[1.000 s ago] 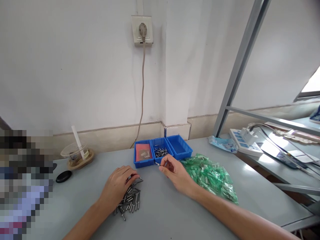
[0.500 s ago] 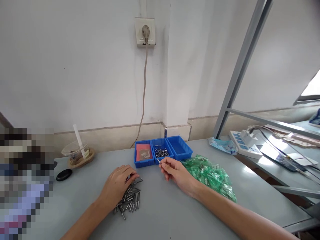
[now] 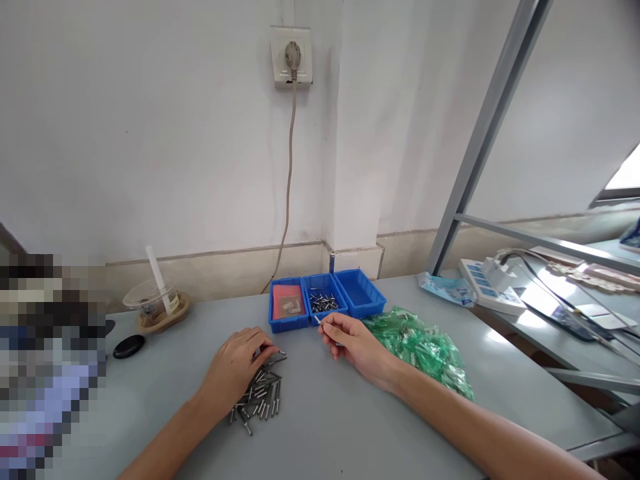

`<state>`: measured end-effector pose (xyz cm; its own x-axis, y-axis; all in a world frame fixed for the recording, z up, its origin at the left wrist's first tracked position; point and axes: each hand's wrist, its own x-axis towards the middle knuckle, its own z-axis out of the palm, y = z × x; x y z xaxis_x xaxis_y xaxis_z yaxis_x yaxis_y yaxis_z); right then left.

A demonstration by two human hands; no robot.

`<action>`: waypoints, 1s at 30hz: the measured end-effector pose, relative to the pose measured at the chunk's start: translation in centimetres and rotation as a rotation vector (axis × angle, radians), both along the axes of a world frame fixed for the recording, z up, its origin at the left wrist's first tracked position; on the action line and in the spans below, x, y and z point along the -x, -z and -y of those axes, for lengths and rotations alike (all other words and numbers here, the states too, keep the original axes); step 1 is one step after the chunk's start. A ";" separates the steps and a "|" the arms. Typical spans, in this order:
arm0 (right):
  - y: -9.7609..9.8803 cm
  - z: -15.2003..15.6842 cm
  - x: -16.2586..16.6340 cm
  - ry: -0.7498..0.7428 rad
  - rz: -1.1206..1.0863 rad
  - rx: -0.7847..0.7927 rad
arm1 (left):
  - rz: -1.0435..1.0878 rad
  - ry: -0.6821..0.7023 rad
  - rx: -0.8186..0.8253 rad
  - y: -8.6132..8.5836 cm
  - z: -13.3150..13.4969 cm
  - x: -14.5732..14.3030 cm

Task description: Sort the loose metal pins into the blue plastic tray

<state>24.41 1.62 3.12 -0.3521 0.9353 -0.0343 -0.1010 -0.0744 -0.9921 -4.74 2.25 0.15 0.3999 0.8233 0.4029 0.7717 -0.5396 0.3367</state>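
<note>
My left hand [image 3: 239,368] is closed in a pinch over the left edge of a pile of metal pins [image 3: 270,397], covering part of it. One pin [image 3: 282,353] pokes out by its fingertips. Between the thumb and fingers of my right hand [image 3: 353,343] is a thin, pale pin [image 3: 317,319], its tip pointing up and left. That hand hovers just in front of the middle blue bin [image 3: 345,300], which contains many small metal pins [image 3: 323,303].
The left blue bin [image 3: 274,328] holds a red packet [image 3: 281,301]; another blue bin [image 3: 367,311] stands at right. A green plastic bag [image 3: 425,353] lies beside my right forearm. Further out are a cup [image 3: 150,300], a black oval object [image 3: 129,347] and a power strip [image 3: 493,293].
Both hands keep nearly the same place and grip. The view has tilted very slightly, so the wall socket and bins appear a little higher.
</note>
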 end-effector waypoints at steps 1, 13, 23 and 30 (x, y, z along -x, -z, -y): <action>0.1 0.0 0.0 0.000 -0.003 -0.002 | 0.005 0.002 -0.002 0.1 0.0 0.0; -0.2 0.1 -0.2 0.020 0.006 -0.013 | -0.006 0.007 0.024 0.2 -0.1 0.2; -0.3 -0.1 -0.2 0.030 0.023 -0.030 | -0.024 0.048 0.009 0.2 -0.2 0.1; -0.3 -0.2 -0.3 0.034 0.012 -0.033 | -0.044 0.035 0.011 0.6 -0.3 0.3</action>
<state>24.74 1.84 3.39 -0.3197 0.9475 -0.0075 -0.0908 -0.0386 -0.9951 -5.00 2.60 -0.44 0.4455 0.8127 0.3755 0.7664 -0.5630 0.3093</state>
